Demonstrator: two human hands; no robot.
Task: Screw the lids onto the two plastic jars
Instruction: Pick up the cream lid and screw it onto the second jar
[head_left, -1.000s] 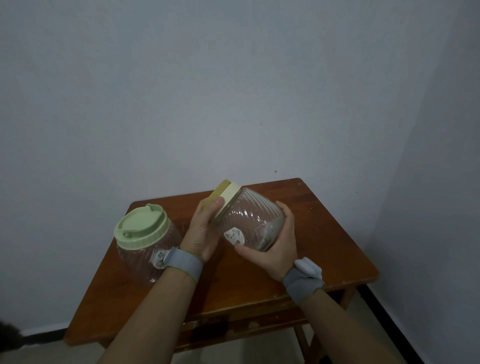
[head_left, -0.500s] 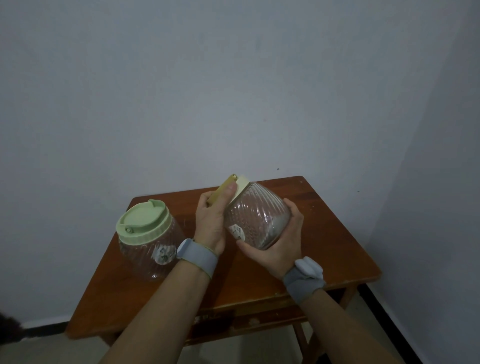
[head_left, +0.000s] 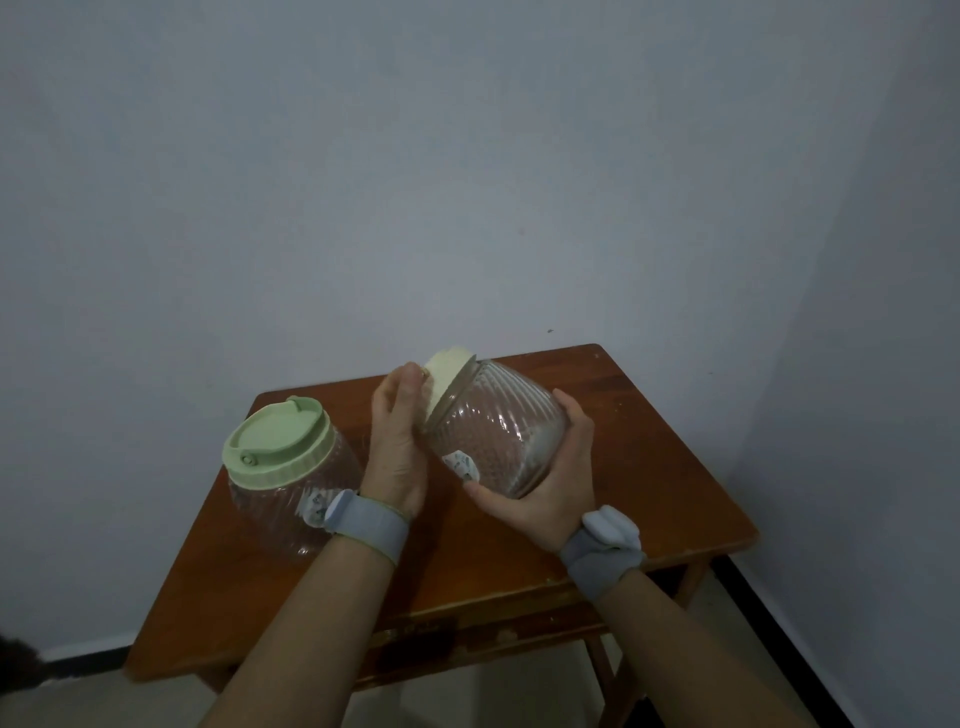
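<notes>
The left hand (head_left: 397, 447) has turned further round the cream lid (head_left: 447, 384), palm flat against it, while the right hand (head_left: 545, 483) clamps the tilted jar (head_left: 493, 431) (likely nearly tight; green-lidded jar (head_left: 291, 467) done)

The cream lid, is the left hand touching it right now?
Touching. The head view shows the left hand pressed against the cream lid, no gap visible.

A brown wooden table (head_left: 649, 462) carries one green-lidded ribbed jar (head_left: 291, 467).
</notes>
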